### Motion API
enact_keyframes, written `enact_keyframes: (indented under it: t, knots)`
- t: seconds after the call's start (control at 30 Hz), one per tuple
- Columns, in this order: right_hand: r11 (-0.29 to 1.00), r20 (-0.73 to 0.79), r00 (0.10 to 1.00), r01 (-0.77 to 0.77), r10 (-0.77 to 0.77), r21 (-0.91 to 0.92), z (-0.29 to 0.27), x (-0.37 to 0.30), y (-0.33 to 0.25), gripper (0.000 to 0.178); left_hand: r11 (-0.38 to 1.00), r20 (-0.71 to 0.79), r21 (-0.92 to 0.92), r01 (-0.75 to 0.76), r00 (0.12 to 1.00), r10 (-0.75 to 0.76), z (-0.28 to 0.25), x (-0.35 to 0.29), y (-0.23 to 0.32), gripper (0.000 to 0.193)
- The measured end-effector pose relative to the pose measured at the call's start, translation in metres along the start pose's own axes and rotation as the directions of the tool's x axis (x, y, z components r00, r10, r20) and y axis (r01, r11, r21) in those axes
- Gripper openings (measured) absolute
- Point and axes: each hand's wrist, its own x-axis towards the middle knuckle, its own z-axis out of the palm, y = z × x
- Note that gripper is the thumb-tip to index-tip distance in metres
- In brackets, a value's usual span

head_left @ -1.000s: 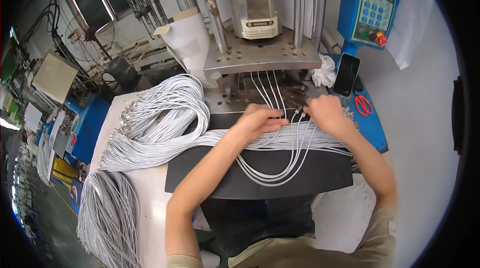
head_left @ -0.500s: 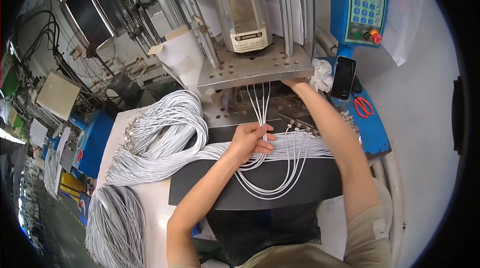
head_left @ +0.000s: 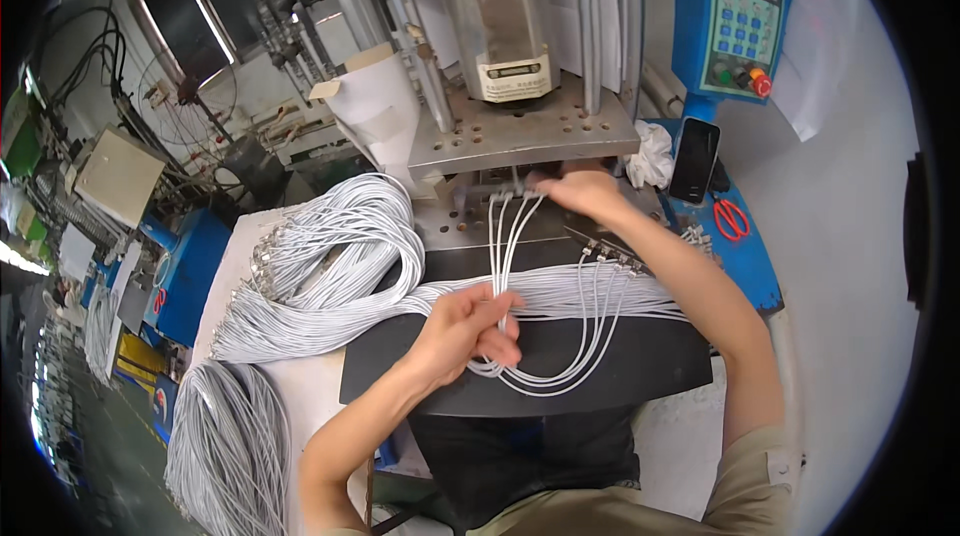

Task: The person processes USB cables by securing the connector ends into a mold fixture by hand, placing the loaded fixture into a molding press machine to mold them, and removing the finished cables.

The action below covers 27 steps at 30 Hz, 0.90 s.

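Several white cables run from the press opening down to my left hand. The fingers of that hand are curled around them, and below it the cables loop over a black mat. My right hand is at the opening under the metal press plate, at the cables' upper ends. Its fingers look closed; their tips are blurred, and what they grip cannot be made out. A metal strip with cable ends lies under my right forearm, and a row of white cables stretches across behind my left hand.
A coiled white cable bundle lies on the left of the table, with a grey bundle nearer me. At right are a phone, red scissors, a white cloth and a control panel with a red button.
My right hand has come out from under the press plate toward the left, and the cables' upper ends have moved nearer me. My left hand has drawn down and left with the cables.
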Motion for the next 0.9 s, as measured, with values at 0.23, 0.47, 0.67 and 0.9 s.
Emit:
enact_keyframes:
  t: [0.23, 0.47, 0.67, 0.9]
  knots:
    - [1.0, 0.446, 0.895, -0.001, -0.01, 0.024, -0.036, -0.011, -0.038, 0.078, 0.994, -0.187, 0.109, -0.028, 0.981, 0.048, 0.004, -0.096, 0.022, 0.027]
    - [0.979, 0.23, 0.954, 0.202, -0.193, -0.015, -0.022, -0.033, -0.033, 0.056, 0.728, -0.583, 0.602, -0.328, 0.443, 0.681, -0.129, -0.031, 0.047, 0.036]
    - [0.969, 0.134, 0.96, 0.246, -0.245, 0.007, -0.077, -0.086, -0.002, 0.032, 0.909, -0.783, 0.349, -0.226, 0.463, 0.416, -0.186, -0.015, 0.034, 0.047]
    - [0.965, 0.163, 0.961, 0.241, -0.223, -0.102, -0.12, -0.161, 0.052, 0.027, 0.683, -0.116, 0.657, -0.318, 0.853, 0.508, -0.005, 0.038, 0.008, 0.049]
